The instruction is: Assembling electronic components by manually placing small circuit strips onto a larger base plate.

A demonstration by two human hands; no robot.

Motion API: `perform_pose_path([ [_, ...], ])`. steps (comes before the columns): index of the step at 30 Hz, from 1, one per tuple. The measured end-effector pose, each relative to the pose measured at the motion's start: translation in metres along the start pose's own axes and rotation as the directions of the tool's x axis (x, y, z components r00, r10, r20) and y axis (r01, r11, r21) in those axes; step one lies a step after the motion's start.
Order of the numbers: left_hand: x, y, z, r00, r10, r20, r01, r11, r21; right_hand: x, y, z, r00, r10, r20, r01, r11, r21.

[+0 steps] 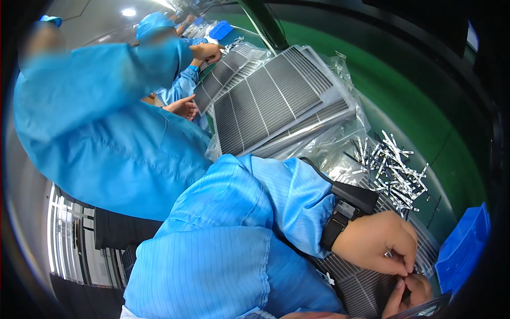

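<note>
My left hand (377,242), with a black strap and device at the wrist, is bent over a dark striped sheet (358,292) at the lower right. Its thumb and finger are pinched together, and a small shiny bit shows in the gap between them. Right below, my right hand (409,297) meets it fingertip to fingertip, its fingers also closed. Whatever the fingertips hold is too small and covered to name. Just beyond my left hand lies a loose pile of small white-and-black strips (396,173).
A stack of grey striped sheets (271,101) lies on clear plastic wrap (340,154) farther up the green table (409,101). At right stands a blue bin (465,247). A co-worker in blue (106,122) is close on my left, with other people and another blue bin (220,30) beyond.
</note>
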State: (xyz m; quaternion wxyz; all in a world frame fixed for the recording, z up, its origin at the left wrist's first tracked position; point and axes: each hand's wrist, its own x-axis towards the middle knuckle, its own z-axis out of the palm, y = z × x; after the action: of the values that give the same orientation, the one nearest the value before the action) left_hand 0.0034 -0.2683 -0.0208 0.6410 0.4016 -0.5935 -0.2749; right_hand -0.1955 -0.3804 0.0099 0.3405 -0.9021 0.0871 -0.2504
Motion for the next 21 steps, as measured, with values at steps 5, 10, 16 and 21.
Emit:
perform_pose_path([
  [5,0.002,0.0,-0.004,0.991,-0.123,-0.053,0.124,0.992,0.019,-0.002,0.005,-0.002,0.999,0.035,-0.03,-0.035,0.999,0.007],
  [10,0.003,0.0,-0.002,0.988,-0.136,-0.072,0.137,0.99,0.018,-0.01,0.011,0.001,0.996,-0.045,-0.083,0.043,0.999,-0.023],
  [16,0.006,0.004,0.0,0.991,-0.115,-0.074,0.119,0.991,0.058,-0.007,0.01,-0.022,0.986,0.047,0.16,-0.067,0.99,0.121],
  [21,-0.085,0.14,-0.185,0.372,-0.927,0.052,0.696,0.242,-0.676,0.0,0.011,0.008,0.989,-0.022,0.147,-0.018,0.965,0.262],
])
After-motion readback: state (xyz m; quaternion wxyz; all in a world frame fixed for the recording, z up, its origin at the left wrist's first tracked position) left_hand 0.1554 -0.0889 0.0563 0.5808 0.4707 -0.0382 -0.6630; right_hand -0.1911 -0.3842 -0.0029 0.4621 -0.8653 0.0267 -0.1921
